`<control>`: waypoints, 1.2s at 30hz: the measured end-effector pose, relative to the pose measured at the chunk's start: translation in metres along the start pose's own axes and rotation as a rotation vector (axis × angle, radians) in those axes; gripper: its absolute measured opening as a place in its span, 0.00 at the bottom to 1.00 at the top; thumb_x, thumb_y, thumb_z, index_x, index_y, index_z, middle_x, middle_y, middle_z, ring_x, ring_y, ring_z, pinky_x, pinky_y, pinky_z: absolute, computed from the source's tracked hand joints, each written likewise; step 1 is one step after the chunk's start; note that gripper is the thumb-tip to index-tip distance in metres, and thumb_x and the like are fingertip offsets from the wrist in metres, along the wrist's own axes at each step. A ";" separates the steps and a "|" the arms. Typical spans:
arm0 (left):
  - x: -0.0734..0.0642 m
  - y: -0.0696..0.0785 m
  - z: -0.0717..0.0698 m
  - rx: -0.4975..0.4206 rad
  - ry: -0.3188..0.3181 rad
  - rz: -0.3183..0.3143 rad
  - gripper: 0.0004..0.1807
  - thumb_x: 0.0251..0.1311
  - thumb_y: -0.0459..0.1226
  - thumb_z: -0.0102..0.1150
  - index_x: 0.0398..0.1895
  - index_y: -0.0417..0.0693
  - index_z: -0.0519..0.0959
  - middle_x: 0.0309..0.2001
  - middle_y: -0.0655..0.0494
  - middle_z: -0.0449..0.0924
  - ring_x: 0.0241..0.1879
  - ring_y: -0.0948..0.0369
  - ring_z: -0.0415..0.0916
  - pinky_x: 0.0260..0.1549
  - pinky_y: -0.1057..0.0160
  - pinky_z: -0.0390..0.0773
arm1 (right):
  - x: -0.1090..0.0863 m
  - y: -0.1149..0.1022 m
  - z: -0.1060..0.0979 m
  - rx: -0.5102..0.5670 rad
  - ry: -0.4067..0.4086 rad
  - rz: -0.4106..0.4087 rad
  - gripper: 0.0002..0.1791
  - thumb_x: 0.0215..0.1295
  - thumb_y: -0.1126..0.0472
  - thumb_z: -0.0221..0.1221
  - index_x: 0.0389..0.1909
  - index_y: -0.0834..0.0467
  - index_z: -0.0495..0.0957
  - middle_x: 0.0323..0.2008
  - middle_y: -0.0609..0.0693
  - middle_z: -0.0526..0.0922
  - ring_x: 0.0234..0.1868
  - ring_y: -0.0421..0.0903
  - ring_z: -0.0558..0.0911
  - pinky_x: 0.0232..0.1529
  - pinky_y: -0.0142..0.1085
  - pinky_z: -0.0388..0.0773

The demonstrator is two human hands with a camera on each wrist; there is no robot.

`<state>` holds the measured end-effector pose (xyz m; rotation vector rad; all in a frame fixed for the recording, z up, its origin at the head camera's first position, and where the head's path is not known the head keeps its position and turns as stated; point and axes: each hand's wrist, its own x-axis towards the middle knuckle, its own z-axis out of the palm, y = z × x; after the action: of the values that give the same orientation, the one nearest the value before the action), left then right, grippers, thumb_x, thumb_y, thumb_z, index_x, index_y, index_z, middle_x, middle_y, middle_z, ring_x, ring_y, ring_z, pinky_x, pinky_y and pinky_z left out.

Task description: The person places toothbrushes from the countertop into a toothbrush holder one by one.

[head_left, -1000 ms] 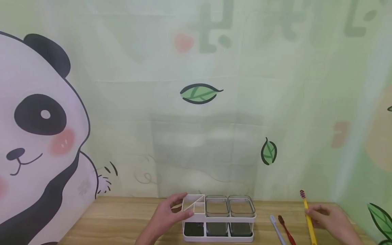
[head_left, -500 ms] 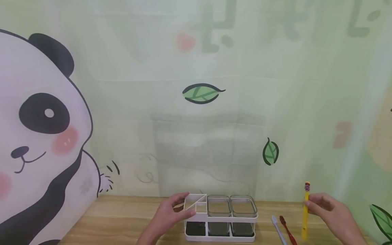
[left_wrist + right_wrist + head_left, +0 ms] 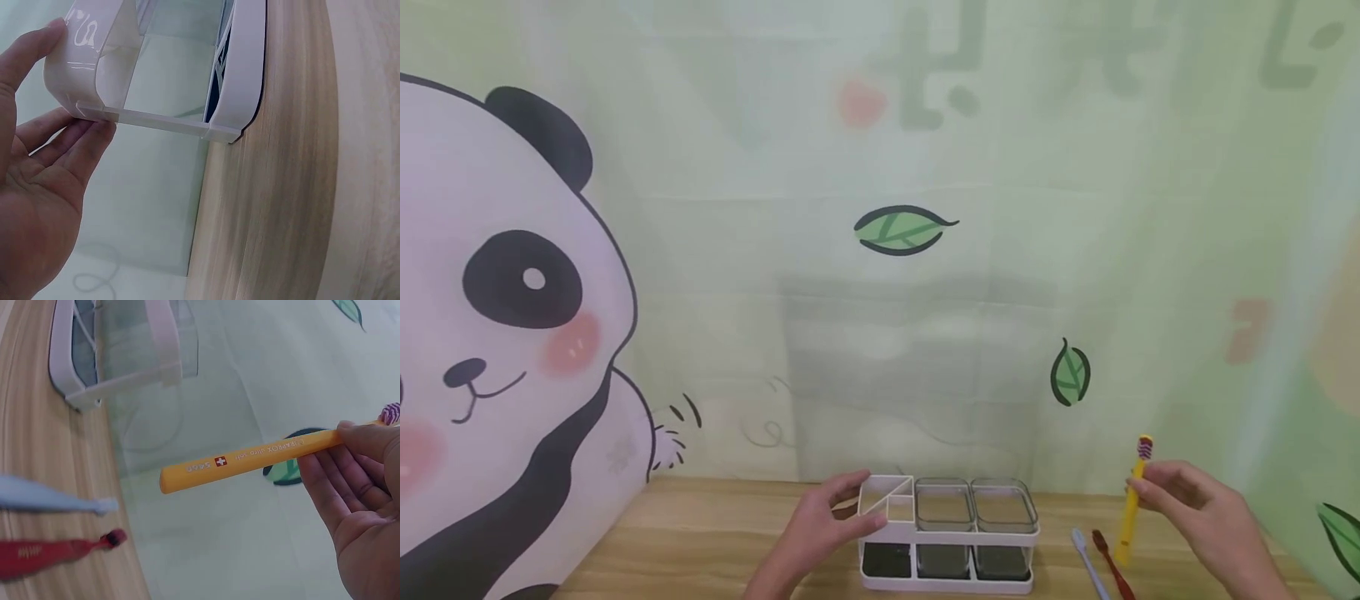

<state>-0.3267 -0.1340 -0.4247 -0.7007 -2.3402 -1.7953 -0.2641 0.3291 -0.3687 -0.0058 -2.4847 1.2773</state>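
A yellow toothbrush (image 3: 1130,515) with purple-and-white bristles is pinched near its head by my right hand (image 3: 1206,517), held up above the table with the bristles on top. In the right wrist view the toothbrush's handle (image 3: 250,461) points toward the holder. My left hand (image 3: 820,521) grips the left end of a white two-tier toothbrush holder (image 3: 955,586), thumb in front and fingers behind. Its upper tier has a divided compartment (image 3: 898,486) at left and two clear cups (image 3: 1003,506) beside it. In the left wrist view, fingers touch the holder's upper rim (image 3: 75,69).
A light blue toothbrush (image 3: 1088,560) and a red toothbrush (image 3: 1112,562) lie on the wooden table (image 3: 700,533) between the holder and my right hand. Behind the table hangs a green printed backdrop (image 3: 722,250) with a panda and leaves.
My right hand has raised the yellow toothbrush off the table and brought it left, its handle tilting toward the holder. The left hand keeps its grip on the holder; the view shifts slightly.
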 end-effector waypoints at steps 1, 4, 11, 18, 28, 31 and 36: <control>0.000 0.000 0.001 -0.002 0.001 0.002 0.38 0.61 0.37 0.78 0.70 0.26 0.72 0.65 0.30 0.77 0.67 0.36 0.75 0.61 0.47 0.81 | 0.000 -0.002 0.001 0.009 -0.001 -0.002 0.30 0.73 0.39 0.65 0.57 0.61 0.83 0.47 0.52 0.90 0.41 0.38 0.88 0.40 0.28 0.84; -0.001 0.000 0.002 -0.010 0.002 0.008 0.38 0.61 0.36 0.78 0.70 0.26 0.73 0.65 0.29 0.77 0.66 0.36 0.75 0.61 0.46 0.82 | 0.000 -0.011 0.005 0.040 -0.001 -0.009 0.30 0.73 0.39 0.65 0.57 0.61 0.82 0.47 0.51 0.90 0.42 0.39 0.88 0.41 0.28 0.84; 0.001 0.001 0.001 0.001 -0.002 0.016 0.38 0.62 0.36 0.77 0.70 0.26 0.72 0.66 0.30 0.76 0.67 0.36 0.74 0.61 0.47 0.82 | 0.000 -0.035 0.014 0.094 0.000 -0.095 0.26 0.74 0.43 0.65 0.59 0.60 0.82 0.48 0.49 0.90 0.43 0.40 0.89 0.44 0.28 0.85; 0.002 0.001 0.001 -0.001 -0.015 0.024 0.39 0.63 0.36 0.77 0.71 0.25 0.71 0.67 0.28 0.75 0.67 0.35 0.74 0.63 0.43 0.80 | 0.002 -0.064 0.026 0.207 -0.015 -0.181 0.22 0.75 0.49 0.66 0.57 0.62 0.82 0.46 0.51 0.91 0.43 0.44 0.91 0.47 0.26 0.85; -0.002 0.003 0.000 0.015 -0.006 0.014 0.39 0.63 0.38 0.76 0.71 0.27 0.71 0.66 0.29 0.75 0.66 0.35 0.74 0.62 0.42 0.80 | 0.008 -0.091 0.056 0.330 -0.048 -0.309 0.16 0.75 0.57 0.66 0.54 0.65 0.82 0.43 0.54 0.91 0.42 0.47 0.90 0.48 0.31 0.87; -0.002 0.003 -0.001 0.018 -0.006 0.016 0.39 0.63 0.38 0.76 0.71 0.27 0.71 0.67 0.28 0.75 0.66 0.34 0.74 0.62 0.42 0.80 | 0.011 -0.098 0.066 0.343 -0.054 -0.330 0.15 0.75 0.58 0.66 0.53 0.65 0.82 0.43 0.54 0.90 0.42 0.46 0.90 0.48 0.32 0.88; -0.004 0.002 -0.001 0.021 -0.004 0.016 0.39 0.63 0.38 0.77 0.71 0.27 0.71 0.67 0.28 0.75 0.65 0.34 0.75 0.60 0.43 0.82 | 0.014 -0.109 0.081 0.386 -0.077 -0.369 0.13 0.75 0.61 0.67 0.51 0.67 0.82 0.42 0.56 0.90 0.41 0.46 0.90 0.49 0.34 0.88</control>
<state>-0.3229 -0.1354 -0.4243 -0.7186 -2.3456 -1.7623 -0.2855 0.2026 -0.3218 0.5764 -2.1213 1.5781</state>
